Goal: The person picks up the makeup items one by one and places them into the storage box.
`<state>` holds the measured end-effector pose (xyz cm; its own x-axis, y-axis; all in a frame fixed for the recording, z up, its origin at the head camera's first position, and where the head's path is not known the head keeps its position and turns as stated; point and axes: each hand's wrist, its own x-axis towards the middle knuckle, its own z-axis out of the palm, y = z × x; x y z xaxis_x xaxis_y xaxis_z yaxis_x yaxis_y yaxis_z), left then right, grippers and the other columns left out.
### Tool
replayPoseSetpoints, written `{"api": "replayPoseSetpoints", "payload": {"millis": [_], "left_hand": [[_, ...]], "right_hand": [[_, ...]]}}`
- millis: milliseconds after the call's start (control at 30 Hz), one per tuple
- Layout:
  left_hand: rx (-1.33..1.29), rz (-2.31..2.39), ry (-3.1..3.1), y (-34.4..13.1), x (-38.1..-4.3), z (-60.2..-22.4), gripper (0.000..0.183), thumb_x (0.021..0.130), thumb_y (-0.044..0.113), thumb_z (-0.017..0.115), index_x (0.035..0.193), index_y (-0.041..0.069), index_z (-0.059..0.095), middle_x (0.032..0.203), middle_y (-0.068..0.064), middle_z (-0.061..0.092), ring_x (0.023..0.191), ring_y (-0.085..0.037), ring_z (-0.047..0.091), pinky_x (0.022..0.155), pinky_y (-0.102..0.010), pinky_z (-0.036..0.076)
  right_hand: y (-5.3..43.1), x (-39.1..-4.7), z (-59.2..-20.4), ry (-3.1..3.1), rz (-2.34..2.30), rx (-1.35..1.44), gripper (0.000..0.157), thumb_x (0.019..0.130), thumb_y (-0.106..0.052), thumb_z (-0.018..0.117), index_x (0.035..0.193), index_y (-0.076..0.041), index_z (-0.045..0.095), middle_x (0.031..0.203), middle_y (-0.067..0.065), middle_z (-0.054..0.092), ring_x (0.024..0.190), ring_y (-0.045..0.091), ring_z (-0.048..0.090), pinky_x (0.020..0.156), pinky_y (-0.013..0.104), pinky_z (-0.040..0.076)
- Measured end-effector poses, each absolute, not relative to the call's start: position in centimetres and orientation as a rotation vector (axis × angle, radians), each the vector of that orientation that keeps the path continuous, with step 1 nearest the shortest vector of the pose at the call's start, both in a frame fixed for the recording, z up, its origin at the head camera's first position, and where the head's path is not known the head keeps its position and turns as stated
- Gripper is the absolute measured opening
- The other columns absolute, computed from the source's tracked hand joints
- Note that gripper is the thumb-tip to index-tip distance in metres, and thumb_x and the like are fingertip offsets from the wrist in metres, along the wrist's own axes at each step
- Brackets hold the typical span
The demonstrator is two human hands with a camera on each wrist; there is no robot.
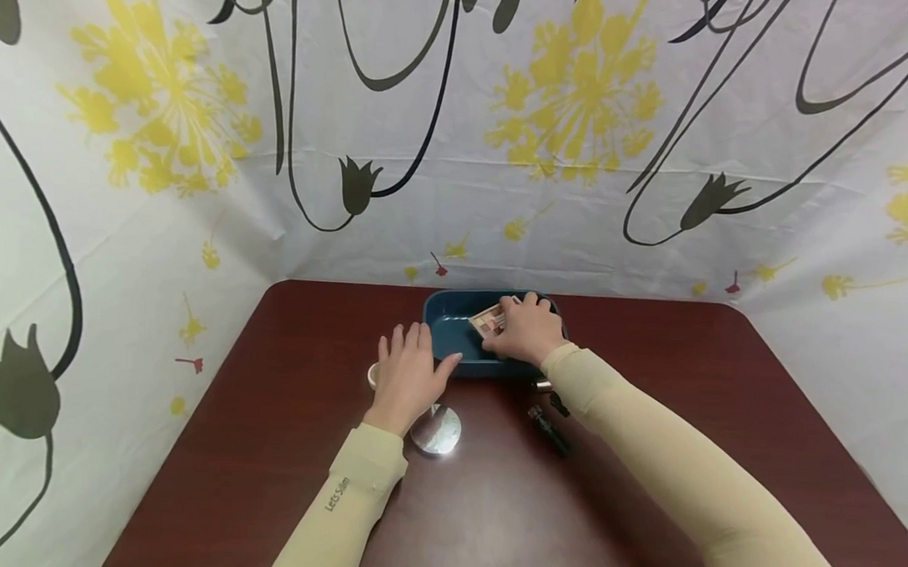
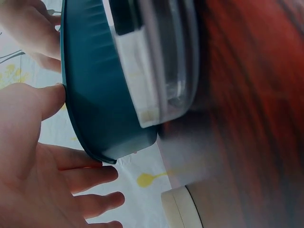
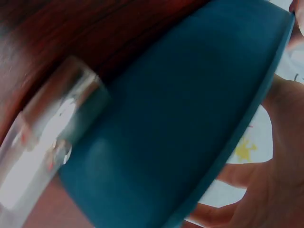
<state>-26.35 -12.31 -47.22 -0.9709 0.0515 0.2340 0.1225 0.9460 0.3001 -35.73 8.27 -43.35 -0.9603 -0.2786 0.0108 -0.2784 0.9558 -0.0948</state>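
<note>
A blue-green tray (image 1: 494, 368) stands toward the back of the table. Over its inside, my right hand (image 1: 527, 331) grips a small makeup palette (image 1: 488, 322) with several coloured pans, held tilted. In the right wrist view the tray's side wall (image 3: 175, 104) hides the palette, and part of the right hand (image 3: 285, 142) shows beyond the rim. My left hand (image 1: 408, 381) lies at the tray's front left corner with its fingers spread and fairly straight. Its thumb touches the rim, as the left wrist view shows of the left hand (image 2: 42, 166).
Near the left wrist sits a round silvery case (image 1: 437, 432), with a pale round item (image 1: 372, 376) partly behind the left hand. In front of the tray lie a dark tube (image 1: 549, 432) and a shiny cylinder (image 1: 542, 386). A patterned cloth (image 1: 452, 217) rises behind the table.
</note>
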Motion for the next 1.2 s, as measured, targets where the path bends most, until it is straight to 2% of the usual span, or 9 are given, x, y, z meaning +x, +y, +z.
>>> {"api": "replayPoseSetpoints", "payload": {"millis": [300,533,800,1200], "left_hand": [[-0.128,-0.477,-2.883,-12.3,-26.4,-47.2,0.083,0.099,0.062,0.047,0.152,-0.002,0.038,0.154,-0.022,0.040,0.144,-0.042,0.031,0.115,-0.062,0.021],[-0.127,-0.473,-2.890,-12.2,-26.4,-47.2,0.079,0.101,0.057,0.046,0.152,-0.002,0.038,0.155,-0.022,0.040,0.145,-0.042,0.030,0.116,-0.061,0.020],[-0.116,-0.473,-2.926,-12.3,-26.5,-47.0,0.077,0.102,0.056,0.045,0.154,-0.001,0.036,0.156,-0.021,0.037,0.146,-0.041,0.028,0.116,-0.061,0.018],[-0.128,-0.484,-2.932,-12.2,-26.6,-47.1,0.066,0.105,0.044,0.042,0.154,0.000,0.036,0.158,-0.019,0.035,0.148,-0.038,0.027,0.117,-0.061,0.016]], "right_hand": [[6.5,-36.0,-44.2,3.039,-0.158,-0.414,0.080,0.084,-0.060,0.066,0.145,-0.010,0.051,0.126,0.028,0.050,0.101,0.041,0.050,0.079,0.054,0.051],[5.3,-35.9,-44.7,3.038,-0.194,-0.401,0.076,0.085,-0.061,0.067,0.138,-0.008,0.056,0.117,0.026,0.053,0.095,0.039,0.053,0.078,0.053,0.052],[3.6,-35.9,-45.1,3.010,-0.147,-0.342,0.085,0.087,-0.064,0.063,0.147,-0.006,0.047,0.128,0.030,0.051,0.106,0.044,0.055,0.087,0.056,0.052],[1.9,-35.5,-45.3,3.003,-0.171,-0.208,0.088,0.088,-0.063,0.062,0.148,-0.001,0.043,0.128,0.033,0.048,0.109,0.048,0.052,0.089,0.055,0.051]]}}
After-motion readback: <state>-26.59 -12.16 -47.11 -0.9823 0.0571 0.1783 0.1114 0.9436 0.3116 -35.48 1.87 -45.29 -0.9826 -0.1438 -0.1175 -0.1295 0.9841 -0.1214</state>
